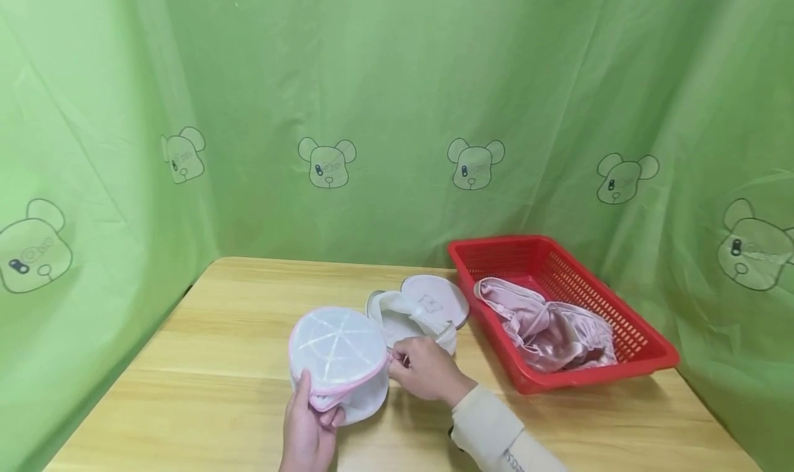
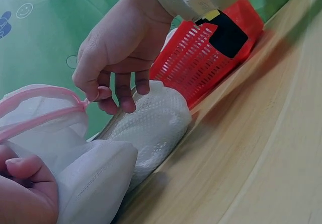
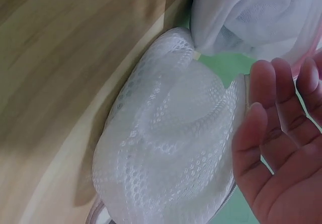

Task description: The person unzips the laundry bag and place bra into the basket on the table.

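My left hand [image 1: 308, 427] grips a round white mesh laundry bag [image 1: 338, 344] by its near edge, thumb on top. The bag's pink zipper edging [image 2: 43, 126] is parted, so the lid stands off the body. At the right end of that edging, my right hand [image 1: 431, 372] pinches the zipper pull between thumb and forefinger, its other fingers loosely bent in the left wrist view. Just behind the right hand lies a second white mesh laundry bag [image 3: 161, 153], unzipped, with its round printed lid [image 1: 437, 300] folded back on the table.
To the right stands a red perforated plastic basket [image 1: 642, 372], holding a crumpled pink satiny garment [image 1: 546, 327] with straps. Everything rests on a light wooden table [image 1: 205, 375]. A green curtain [image 1: 397, 79] with bear-face prints surrounds the table at the back and sides.
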The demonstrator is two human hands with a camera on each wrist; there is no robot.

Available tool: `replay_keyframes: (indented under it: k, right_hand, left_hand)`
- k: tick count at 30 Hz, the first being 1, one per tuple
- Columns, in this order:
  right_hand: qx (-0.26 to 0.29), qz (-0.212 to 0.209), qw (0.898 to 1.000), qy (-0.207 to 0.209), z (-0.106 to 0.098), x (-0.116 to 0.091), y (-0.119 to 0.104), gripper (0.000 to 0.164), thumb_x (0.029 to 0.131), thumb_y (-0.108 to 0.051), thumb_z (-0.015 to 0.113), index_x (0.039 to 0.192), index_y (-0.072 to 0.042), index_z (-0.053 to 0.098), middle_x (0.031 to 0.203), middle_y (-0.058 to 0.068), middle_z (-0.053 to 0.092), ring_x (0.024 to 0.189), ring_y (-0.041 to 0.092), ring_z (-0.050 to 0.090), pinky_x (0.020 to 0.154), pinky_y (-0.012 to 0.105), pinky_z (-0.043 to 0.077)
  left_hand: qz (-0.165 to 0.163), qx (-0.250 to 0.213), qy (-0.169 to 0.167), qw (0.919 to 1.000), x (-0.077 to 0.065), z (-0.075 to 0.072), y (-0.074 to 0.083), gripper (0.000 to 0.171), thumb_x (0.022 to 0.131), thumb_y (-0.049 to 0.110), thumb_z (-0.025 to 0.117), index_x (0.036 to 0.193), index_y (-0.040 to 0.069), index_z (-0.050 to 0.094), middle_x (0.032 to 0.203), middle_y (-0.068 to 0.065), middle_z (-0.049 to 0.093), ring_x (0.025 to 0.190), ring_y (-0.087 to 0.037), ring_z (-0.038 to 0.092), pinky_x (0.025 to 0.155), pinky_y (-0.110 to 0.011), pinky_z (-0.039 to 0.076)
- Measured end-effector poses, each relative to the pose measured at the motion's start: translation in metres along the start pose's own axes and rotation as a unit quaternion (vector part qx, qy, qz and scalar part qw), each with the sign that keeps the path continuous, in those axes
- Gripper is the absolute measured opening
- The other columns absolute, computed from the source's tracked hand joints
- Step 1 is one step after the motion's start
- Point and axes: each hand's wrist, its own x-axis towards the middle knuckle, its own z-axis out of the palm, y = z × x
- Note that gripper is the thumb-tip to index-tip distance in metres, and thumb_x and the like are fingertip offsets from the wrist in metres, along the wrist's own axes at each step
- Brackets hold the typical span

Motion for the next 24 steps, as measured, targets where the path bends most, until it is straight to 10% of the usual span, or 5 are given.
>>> replay_keyframes:
  k: [14, 24]
  right_hand:
    - [0.0, 0.016, 1.0, -0.013, -0.0014, -0.0003, 0.0062, 0.023, 0.079, -0.014, 0.059, 0.059, -0.021, 0.05, 0.058, -0.013, 0.046, 0.057, 0.003, 0.044, 0.051, 0.021, 0.039]
    - [0.032, 0.014, 0.999, -0.017, -0.0022, -0.0019, 0.0039, 0.022, 0.079, -0.01, 0.059, 0.06, -0.02, 0.052, 0.06, -0.014, 0.049, 0.058, 0.002, 0.046, 0.054, 0.02, 0.042]
  left_hand:
    - [-0.006, -0.016, 0.023, 0.9996, 0.0013, 0.0001, 0.0036, 0.04, 0.105, 0.044, 0.029, 0.124, 0.012, 0.042, 0.084, 0.003, 0.061, 0.051, -0.005, 0.032, 0.048, -0.018, 0.03]
    - [0.066, -0.042, 0.01, 0.9969, -0.0032, 0.0016, -0.001, 0.011, 0.104, 0.014, 0.034, 0.111, 0.015, 0.043, 0.08, 0.005, 0.045, 0.061, -0.007, 0.038, 0.054, -0.018, 0.037]
